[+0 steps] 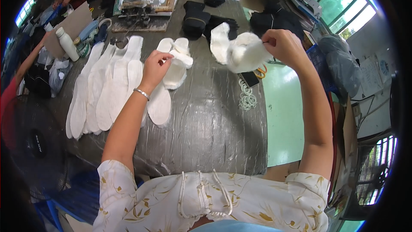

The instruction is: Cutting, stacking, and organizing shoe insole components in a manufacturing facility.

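White fleecy insole point(248, 52) held up above the grey bench point(206, 120), pinched at its upper edge in the right hand point(283, 45). Left hand point(155, 66) down lower, fingers closed on a folded white fleecy piece point(178, 66) resting on the bench. Row of flat white insoles point(107, 88) laid overlapping just left of it. Rubber bands point(246, 96) and phone point(249, 78) near the bench's right edge.

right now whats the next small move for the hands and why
Probably bring the right hand down and in toward the left hand: the right holds a fluffy white piece raised off the table, while the left pinches the white slipper lying on the grey table.
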Demonstrator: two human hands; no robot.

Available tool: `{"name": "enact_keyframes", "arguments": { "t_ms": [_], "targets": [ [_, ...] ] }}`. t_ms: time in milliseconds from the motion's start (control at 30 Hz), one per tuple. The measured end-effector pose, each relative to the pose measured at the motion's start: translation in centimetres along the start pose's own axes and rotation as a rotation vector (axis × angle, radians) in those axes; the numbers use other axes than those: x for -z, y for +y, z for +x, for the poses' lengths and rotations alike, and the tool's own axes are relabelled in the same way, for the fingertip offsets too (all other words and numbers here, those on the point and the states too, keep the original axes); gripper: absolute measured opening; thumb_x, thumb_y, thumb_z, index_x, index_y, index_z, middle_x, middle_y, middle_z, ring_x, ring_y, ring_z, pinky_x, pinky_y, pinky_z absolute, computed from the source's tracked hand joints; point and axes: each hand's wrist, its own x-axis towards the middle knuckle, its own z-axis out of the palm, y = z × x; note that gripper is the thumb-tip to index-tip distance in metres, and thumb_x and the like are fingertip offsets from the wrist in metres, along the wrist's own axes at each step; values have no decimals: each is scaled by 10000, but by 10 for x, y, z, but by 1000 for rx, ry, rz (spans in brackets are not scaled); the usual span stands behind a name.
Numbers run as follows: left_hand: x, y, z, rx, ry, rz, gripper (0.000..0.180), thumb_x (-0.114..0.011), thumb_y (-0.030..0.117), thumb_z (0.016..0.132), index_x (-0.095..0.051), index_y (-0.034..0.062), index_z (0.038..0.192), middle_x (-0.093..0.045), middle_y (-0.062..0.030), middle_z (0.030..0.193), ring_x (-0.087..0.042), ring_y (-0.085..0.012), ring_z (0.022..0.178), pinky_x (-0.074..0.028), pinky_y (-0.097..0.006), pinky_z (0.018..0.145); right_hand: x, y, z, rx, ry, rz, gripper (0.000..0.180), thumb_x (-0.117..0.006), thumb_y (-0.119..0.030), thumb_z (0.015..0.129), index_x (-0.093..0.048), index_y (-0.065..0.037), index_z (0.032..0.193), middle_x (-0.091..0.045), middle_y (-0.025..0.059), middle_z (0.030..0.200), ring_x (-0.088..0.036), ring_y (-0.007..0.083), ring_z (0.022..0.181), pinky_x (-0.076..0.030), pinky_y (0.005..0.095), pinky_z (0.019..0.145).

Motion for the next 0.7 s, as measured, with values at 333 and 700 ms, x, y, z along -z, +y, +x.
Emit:
{"name": "enact_keyframes", "arguments": {
  "t_ms": [333,700],
  "targets": [
    [-6,4,1,17,27,13,110,-680,61,857,-745,53,944,-657,-66,934,-604,-140,667,-495,-263,640,10,-4,-18,20,147,516,168,-709,-146,846,-702,-29,966,-666,24,743,-595,115,652,-485,266,630],
    [4,7,11,52,-50,-12,118,-673,64,896,-721,26,997,-644,-33,1025,-631,-107,774,-505,-234,713,-88,-19,-32,45,-290,440,248,-691,-172,844,-711,-31,1047,-721,144,885,-694,303,821,-530,390,750]
  ]
}}
